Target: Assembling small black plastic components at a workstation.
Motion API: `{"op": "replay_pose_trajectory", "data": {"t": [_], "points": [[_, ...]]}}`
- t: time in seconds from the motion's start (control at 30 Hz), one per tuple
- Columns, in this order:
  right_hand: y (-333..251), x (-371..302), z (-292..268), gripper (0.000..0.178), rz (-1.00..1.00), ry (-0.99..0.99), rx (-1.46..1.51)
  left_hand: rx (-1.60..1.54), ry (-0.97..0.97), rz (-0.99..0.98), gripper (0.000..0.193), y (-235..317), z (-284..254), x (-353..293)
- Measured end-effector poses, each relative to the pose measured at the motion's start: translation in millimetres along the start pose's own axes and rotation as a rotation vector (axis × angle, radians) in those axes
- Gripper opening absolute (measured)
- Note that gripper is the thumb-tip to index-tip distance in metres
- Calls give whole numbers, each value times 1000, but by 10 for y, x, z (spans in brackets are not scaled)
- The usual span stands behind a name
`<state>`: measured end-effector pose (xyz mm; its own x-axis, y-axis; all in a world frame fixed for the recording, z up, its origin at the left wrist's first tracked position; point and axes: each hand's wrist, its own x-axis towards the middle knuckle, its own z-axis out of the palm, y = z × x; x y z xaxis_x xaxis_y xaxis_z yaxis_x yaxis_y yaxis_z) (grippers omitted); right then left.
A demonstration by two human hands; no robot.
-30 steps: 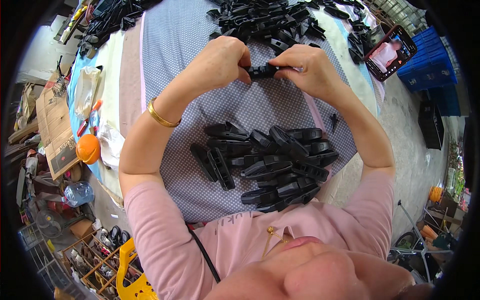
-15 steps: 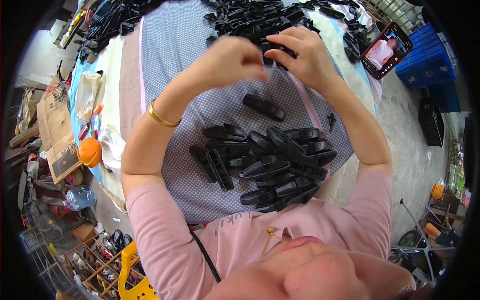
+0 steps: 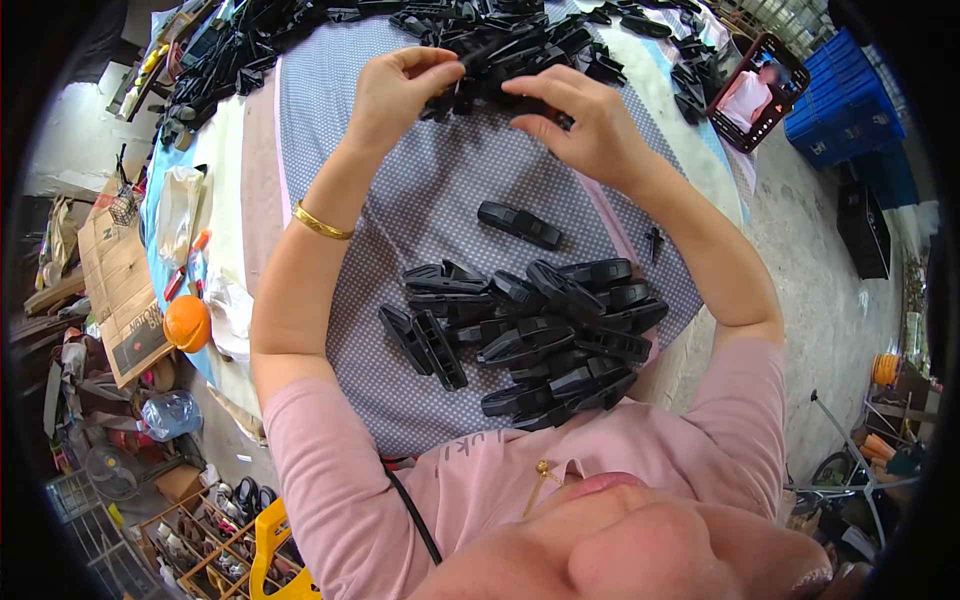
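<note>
At the far part of the cloth-covered surface (image 3: 405, 215), both hands are over the near edge of a heap of black plastic pieces (image 3: 575, 45). Left hand (image 3: 395, 95): thumb and forefinger brought close together, dark blur at the tips, cannot tell if a piece is pinched. Right hand (image 3: 595, 125): thumb and forefinger spread, dark bit between them, cannot tell if held or lying behind. Probably best to take one piece by its edge and lift it clear before turning it, since neighbours look likely to snag; a light fingertip pinch should do. One long black piece (image 3: 519, 225) lies alone, apart from both hands, between heap and the cluster of black pieces (image 3: 525, 340) near the chest; keeping that gap would stop the groups mixing. Pose: elbows out wide, forearms reaching forward and inward, fingertips roughly facing each other.
</note>
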<state>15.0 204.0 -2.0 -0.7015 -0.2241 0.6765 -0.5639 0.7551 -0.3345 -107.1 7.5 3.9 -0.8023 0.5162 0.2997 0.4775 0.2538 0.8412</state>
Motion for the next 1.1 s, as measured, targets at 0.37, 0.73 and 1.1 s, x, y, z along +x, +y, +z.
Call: {"op": "replay_pose_trajectory", "data": {"t": [0.37, 0.73, 1.1], "points": [[59, -79, -298, 19, -61, -362, -98, -171, -375, -262, 26, 321, -150, -61], [122, -20, -354, 22, 2, -161, -14, 407, -435, 101, 31, 482, 189, -415], [-11, -71, -398, 19, 6, -447, -157, 369, -414, 13, 21, 381, 183, -402]]}}
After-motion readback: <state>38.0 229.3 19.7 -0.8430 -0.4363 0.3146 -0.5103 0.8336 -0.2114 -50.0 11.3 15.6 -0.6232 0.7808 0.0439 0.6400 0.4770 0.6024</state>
